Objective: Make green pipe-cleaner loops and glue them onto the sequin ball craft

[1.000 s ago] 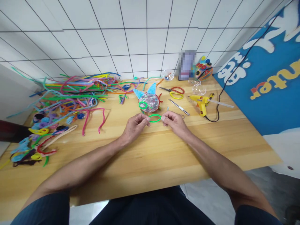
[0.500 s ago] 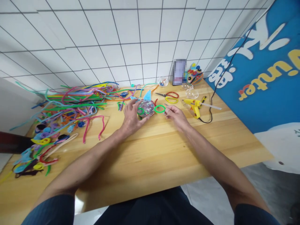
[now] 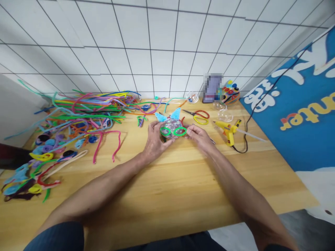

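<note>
A clear ball [image 3: 173,123] with shiny filling and two blue pipe-cleaner ears [image 3: 176,113] is between my hands on the wooden table. My left hand [image 3: 155,141] is curled around its left side. At the ball's front right lies a green pipe-cleaner ring [image 3: 180,135], its right tip pinched by my right hand [image 3: 198,135]. Another green ring [image 3: 165,135] sits on the front left, near my left fingertips. A bit of red pipe cleaner [image 3: 183,120] sticks out at the ball's right. Beneath my right hand a thin dark tip shows, too hidden to name.
Scissors [image 3: 199,115] and a yellow glue gun [image 3: 228,129] with its cord lie to the right. Behind are clear plastic half-spheres [image 3: 225,115], a blurred phone [image 3: 213,88] and a colourful decorated ball [image 3: 231,93]. Many pipe cleaners [image 3: 91,106] are heaped at left.
My right hand has brought the green ring leftward from beside the ball onto its front. My left hand stays around the ball. The view has shifted.
</note>
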{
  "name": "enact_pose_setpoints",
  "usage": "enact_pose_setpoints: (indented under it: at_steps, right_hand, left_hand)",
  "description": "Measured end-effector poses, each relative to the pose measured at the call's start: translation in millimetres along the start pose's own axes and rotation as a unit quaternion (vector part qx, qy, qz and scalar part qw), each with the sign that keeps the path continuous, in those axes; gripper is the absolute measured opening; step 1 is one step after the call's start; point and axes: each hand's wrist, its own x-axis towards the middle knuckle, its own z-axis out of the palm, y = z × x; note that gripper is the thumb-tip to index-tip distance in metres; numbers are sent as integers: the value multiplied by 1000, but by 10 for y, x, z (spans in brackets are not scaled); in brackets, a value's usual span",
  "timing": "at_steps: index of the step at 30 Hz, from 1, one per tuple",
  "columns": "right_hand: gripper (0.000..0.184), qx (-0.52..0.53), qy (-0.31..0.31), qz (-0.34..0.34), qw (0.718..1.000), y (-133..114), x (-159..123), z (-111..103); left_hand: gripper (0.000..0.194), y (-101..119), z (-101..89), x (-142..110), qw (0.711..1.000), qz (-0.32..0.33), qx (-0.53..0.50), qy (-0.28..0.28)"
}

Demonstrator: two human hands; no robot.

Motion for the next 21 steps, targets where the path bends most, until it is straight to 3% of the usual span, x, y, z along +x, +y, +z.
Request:
enact_pose_setpoints:
  at_steps: [3, 7, 10, 15, 21]
  right_hand:
    - [57, 7, 5, 10, 1000, 10, -21, -4]
    - [58, 13, 3, 2, 1000, 17, -20, 20]
    - [59, 19, 5, 3, 1000, 23, -12, 37]
    - [60, -3, 4, 1, 1000, 14, -23, 30]
    - [58, -12, 14, -8, 1000, 32, -32, 45]
  left_hand:
    - [87, 22, 39, -39, 994, -75, -67, 38]
    - [97, 31, 72, -43, 963, -195, -187, 4]
    - [98, 19, 69, -13, 961, -185, -205, -20]
    - [89, 3, 27, -3, 974, -163, -150, -42]
    - [92, -10, -3, -18, 968, -152, -185, -70]
